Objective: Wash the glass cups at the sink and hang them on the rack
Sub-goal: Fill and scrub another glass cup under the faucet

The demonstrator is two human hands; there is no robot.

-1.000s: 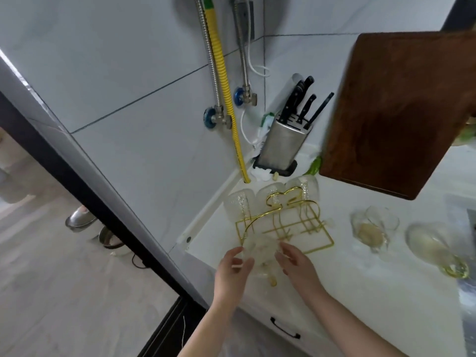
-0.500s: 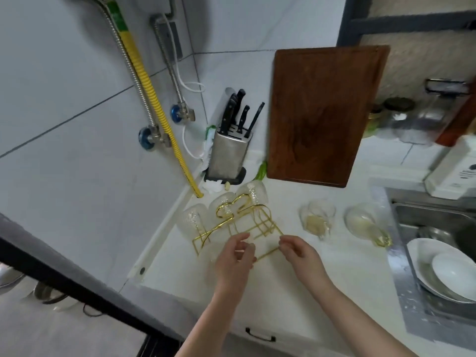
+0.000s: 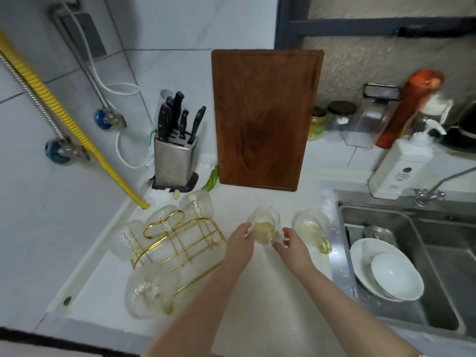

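- Both hands are at the dirty glass cup (image 3: 264, 225), standing mid-worktop in front of the cutting board (image 3: 262, 117), yellowish dregs in its bottom.
- Left hand (image 3: 239, 244) lies against the cup's left side, fingers fairly straight, touching rather than wrapping.
- Right hand (image 3: 292, 244) comes in from the right, fingertips curled near the handle; whether it has actually pinched the handle, I cannot tell.
- Looks like the pick-up step: this cup is the next one bound for washing.
- A second unwashed cup (image 3: 310, 228) waits just beside it, near the worktop's right edge by the sink (image 3: 438, 292).
- The gold rack (image 3: 177, 240) sits toward the worktop's left edge, with clean cups hung upside down around it.
- Next move calls for a firm grip and a level carry rightward over the sink rim, minding the white bowls (image 3: 386, 274) stacked in the basin.
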